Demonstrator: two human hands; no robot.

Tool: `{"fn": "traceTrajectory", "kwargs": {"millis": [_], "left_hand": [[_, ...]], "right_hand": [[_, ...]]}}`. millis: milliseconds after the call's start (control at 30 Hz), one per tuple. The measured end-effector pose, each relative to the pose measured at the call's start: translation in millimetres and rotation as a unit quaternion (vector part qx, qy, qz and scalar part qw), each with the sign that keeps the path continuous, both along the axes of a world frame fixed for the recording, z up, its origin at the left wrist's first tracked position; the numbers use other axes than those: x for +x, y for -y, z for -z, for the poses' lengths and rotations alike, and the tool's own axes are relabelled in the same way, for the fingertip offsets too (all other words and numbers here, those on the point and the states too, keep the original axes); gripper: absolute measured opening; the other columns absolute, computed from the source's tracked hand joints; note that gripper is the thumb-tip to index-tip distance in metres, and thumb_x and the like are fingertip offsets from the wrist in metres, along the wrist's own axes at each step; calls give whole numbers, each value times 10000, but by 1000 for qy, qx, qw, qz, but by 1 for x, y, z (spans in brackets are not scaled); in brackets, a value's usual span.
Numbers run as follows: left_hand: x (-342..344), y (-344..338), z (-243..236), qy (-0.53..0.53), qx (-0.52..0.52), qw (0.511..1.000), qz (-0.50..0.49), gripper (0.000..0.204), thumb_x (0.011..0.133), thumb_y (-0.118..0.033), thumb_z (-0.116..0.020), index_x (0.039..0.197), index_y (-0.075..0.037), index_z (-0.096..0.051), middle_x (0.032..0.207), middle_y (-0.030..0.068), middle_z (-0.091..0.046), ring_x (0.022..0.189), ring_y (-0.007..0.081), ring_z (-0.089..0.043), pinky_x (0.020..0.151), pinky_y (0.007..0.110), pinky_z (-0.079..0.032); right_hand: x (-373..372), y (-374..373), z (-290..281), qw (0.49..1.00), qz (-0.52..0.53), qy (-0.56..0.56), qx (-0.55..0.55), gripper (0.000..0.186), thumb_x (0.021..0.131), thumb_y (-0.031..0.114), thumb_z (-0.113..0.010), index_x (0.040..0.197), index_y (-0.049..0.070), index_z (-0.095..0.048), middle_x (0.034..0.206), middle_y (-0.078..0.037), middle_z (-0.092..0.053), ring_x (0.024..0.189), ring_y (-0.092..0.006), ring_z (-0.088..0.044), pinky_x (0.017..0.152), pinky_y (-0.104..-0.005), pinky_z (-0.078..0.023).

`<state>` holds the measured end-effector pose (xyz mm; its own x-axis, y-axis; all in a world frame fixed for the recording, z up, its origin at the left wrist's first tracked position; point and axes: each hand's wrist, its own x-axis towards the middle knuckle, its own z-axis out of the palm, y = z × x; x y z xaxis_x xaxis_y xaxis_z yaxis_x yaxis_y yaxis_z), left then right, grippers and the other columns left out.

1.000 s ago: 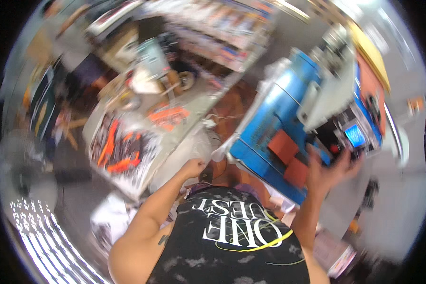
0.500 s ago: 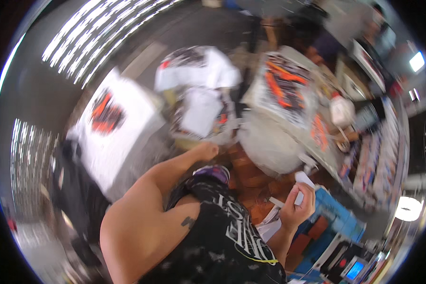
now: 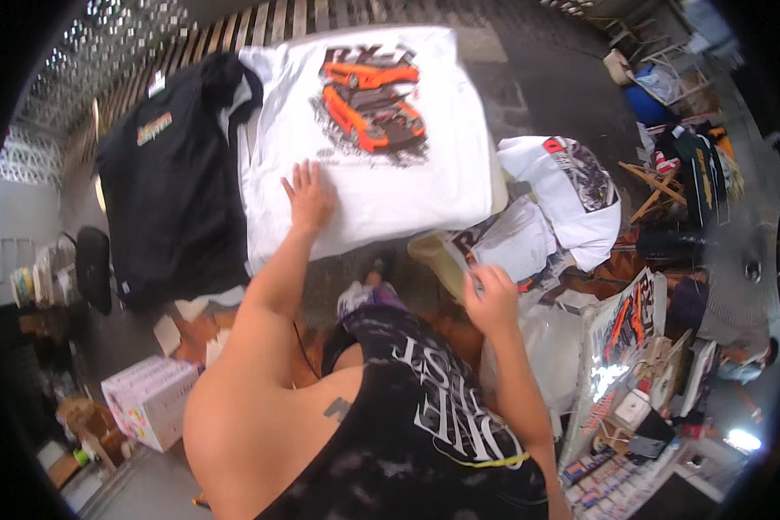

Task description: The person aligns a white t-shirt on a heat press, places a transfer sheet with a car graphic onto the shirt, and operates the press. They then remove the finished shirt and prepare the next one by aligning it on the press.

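My left hand rests, fingers spread, on the lower part of a white T-shirt. This shirt lies flat on a board and bears a print of orange cars. To its left a black T-shirt, with a small chest print, is laid out. My right hand is raised to the right of my body with its fingers closed. A small pale thing shows at those fingertips, too small and blurred to name. Near that hand lies a folded white cloth on other printed fabric.
Another white printed T-shirt drapes on the right. Beyond it stands a table with a printed shirt under clear plastic. A white and pink box sits on the floor at the left. A large fan and a person are at the right.
My view has swung left, to the white and black shirts. My left hand has moved forward onto the white shirt. The white piece seen earlier in my right hand no longer shows clearly.
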<state>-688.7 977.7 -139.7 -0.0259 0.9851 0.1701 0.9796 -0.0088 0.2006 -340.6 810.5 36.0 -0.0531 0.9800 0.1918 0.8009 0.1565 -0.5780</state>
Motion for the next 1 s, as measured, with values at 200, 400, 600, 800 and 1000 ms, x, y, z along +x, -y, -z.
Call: {"fn": "traceTrajectory", "kwargs": {"millis": [200, 400, 600, 800, 1000], "left_hand": [[-29, 37, 3, 20, -85, 996, 14, 722, 977, -416, -543, 1560, -29, -364, 1648, 183, -301, 1555, 387, -189, 1246, 615, -92], [-22, 38, -8, 84, -84, 993, -20, 736, 955, -406, -571, 1569, -57, -367, 1655, 143, -309, 1560, 356, -191, 1258, 579, -85], [-27, 36, -15, 103, -103, 989, -22, 732, 945, -421, -579, 1565, -84, -385, 1656, 114, -307, 1557, 341, -193, 1259, 579, -90], [-27, 35, -14, 104, -111, 988, -25, 735, 943, -421, -580, 1563, -79, -384, 1655, 116, -309, 1558, 339, -188, 1259, 575, -87], [-26, 34, -17, 104, -120, 987, -22, 720, 955, -421, -553, 1563, -75, -380, 1658, 118, -295, 1557, 349, -188, 1259, 589, -80]], "right_hand": [[-129, -163, 85, 972, -230, 22, -51, 98, 839, 83, -673, 918, 26, -686, 916, -153, -686, 907, -359, -651, 814, -456, -533], [-225, -259, 139, 892, -413, 176, 56, 151, 833, 59, -653, 981, 31, -651, 936, -134, -640, 909, -334, -626, 794, -420, -550], [-240, -282, 136, 913, -387, 117, -49, 268, 873, 49, -640, 1137, 7, -673, 944, -139, -742, 895, -282, -717, 770, -401, -571], [-232, -307, 134, 930, -169, -86, -316, 288, 865, 90, -706, 1140, 5, -683, 982, -168, -772, 912, -233, -756, 802, -326, -581], [-175, -373, 134, 889, 83, -290, -343, 363, 820, -12, -738, 1166, -53, -640, 913, -104, -716, 742, -176, -680, 661, -305, -556]]}}
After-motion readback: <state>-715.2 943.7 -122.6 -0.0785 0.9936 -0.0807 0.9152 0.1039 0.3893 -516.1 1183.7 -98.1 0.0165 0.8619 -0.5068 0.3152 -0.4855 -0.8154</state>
